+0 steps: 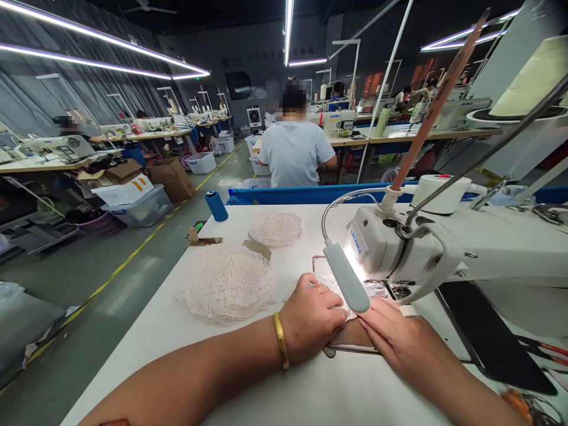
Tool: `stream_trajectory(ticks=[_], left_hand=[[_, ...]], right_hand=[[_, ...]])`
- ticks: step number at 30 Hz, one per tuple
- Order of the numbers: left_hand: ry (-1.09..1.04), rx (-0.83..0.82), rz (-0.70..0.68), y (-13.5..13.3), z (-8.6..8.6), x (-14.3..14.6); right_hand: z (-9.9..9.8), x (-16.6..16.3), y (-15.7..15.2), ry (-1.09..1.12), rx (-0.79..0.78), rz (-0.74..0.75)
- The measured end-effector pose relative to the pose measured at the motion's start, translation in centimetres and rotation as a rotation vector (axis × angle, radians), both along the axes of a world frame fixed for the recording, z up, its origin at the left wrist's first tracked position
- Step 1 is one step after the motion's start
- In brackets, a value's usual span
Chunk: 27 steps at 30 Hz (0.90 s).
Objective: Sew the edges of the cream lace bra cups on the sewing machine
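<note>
My left hand (316, 316), with a ring and a gold bangle, has its fingers curled on a piece of white lace (327, 279) at the sewing machine (377, 242). Partly under the lamp head (346, 277), my right hand (402, 334) lies with fingers stretched out flat, their tips by the lace edge. Below both hands shows a brown plate (357, 337) on the machine bed. The needle area is mostly hidden by the lamp and hands. Left of my left hand lies a large pile of cream lace pieces (233, 281), with a smaller lace pile (276, 229) behind it.
A blue thread cone (216, 206) and torn cardboard (204, 238) stand near the table's left edge. A black phone-like slab (492, 337) and orange-handled scissors (548, 352) lie at the right. Ahead, a person in a light blue shirt (293, 151) sits facing away.
</note>
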<state>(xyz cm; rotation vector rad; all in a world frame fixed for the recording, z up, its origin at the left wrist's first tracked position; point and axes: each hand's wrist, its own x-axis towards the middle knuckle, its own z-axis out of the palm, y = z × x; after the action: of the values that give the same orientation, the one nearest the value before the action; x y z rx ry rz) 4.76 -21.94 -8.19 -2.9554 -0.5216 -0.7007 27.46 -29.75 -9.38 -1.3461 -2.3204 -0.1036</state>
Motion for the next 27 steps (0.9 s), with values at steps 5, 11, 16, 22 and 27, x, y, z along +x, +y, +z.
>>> stream_trajectory(ticks=[5, 11, 16, 22, 27], left_hand=[[-0.002, -0.035, -0.078, 0.0, 0.5, -0.2], [-0.005, -0.048, -0.118, 0.0, 0.1, -0.3], [0.004, -0.018, -0.105, 0.5, 0.1, -0.2], [0.032, 0.029, -0.093, 1.6, 0.1, -0.1], [0.057, 0.023, -0.054, 2.3, 0.1, 0.0]], right_hand=[[-0.2, 0.1, -0.2, 0.008, 0.037, 0.057], [-0.6, 0.1, -0.4, 0.011, -0.006, 0.062], [-0.7, 0.0, -0.2, 0.033, 0.028, 0.050], [0.0, -0.3, 0.2, 0.040, 0.035, 0.023], [0.1, -0.7, 0.4, 0.027, 0.014, -0.011]])
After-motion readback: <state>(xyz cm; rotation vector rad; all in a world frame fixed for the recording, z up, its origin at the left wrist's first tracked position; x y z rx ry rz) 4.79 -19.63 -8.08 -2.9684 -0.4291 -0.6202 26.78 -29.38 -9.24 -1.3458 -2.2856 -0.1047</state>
